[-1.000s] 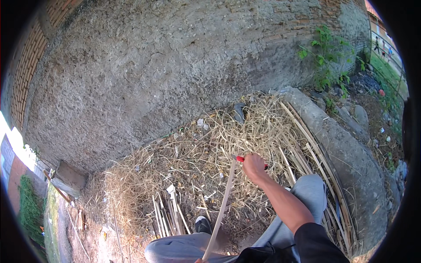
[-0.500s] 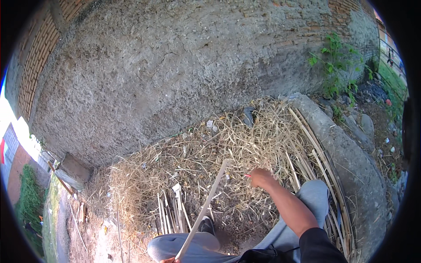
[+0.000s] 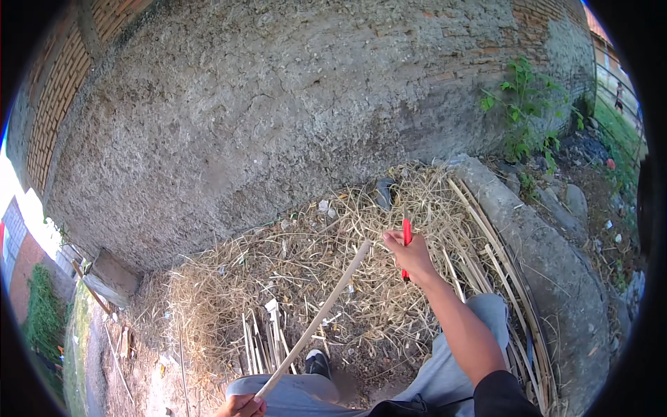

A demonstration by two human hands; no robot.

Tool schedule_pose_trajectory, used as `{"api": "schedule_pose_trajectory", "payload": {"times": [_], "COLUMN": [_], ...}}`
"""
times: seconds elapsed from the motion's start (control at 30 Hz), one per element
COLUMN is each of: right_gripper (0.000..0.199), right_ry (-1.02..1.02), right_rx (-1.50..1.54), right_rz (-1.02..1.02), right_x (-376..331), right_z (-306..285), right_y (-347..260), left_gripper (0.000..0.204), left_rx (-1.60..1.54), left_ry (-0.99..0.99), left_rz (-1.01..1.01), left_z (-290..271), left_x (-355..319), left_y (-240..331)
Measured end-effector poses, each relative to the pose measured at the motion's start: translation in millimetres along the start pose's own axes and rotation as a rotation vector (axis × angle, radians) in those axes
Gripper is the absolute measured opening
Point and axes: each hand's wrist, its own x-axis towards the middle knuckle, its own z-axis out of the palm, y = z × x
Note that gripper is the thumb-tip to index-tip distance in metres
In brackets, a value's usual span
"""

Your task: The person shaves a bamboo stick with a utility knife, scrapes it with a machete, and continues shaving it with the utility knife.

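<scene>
My left hand [image 3: 243, 405], low in the view, is closed round the lower end of a long pale bamboo strip [image 3: 321, 314]. The strip slants up and to the right over my left leg, and its far end stops just left of my right hand. My right hand [image 3: 410, 255] is closed round a red utility knife [image 3: 407, 229] with dark parts, held nearly upright. Fingers cover its middle. The knife looks apart from the strip. Below both hands, dry shavings [image 3: 389, 306] cover the ground.
A bundle of bamboo strips [image 3: 260, 345] lies by my left shoe [image 3: 317, 364]. Longer strips [image 3: 511, 271] run along a curved concrete edge [image 3: 556, 257] at right. A rough wall [image 3: 278, 118] stands ahead, with a green plant [image 3: 524, 111] against it.
My right hand has risen slightly and turned, so more of the red knife shows. My left hand has come further into view, and the bamboo strip's far end has shifted slightly right.
</scene>
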Motion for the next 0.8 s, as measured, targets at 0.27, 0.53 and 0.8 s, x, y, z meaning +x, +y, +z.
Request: {"api": "schedule_pose_trajectory", "payload": {"times": [0.27, 0.53, 0.8], "right_gripper": [0.030, 0.019, 0.019], "right_ry": [-0.153, -0.016, -0.014], "right_rx": [-0.103, -0.096, 0.222], "right_rz": [-0.106, -0.159, 0.119], "right_x": [-2, -9, 5], "right_z": [5, 12, -1], "right_y": [11, 3, 3], "left_gripper": [0.033, 0.026, 0.035], "left_rx": [0.024, 0.011, 0.070], "left_ry": [-0.024, 0.014, 0.024], "left_rz": [0.085, 0.157, -0.080], "left_z": [1, 11, 2], "left_x": [5, 3, 4], "left_y": [-5, -3, -28]}}
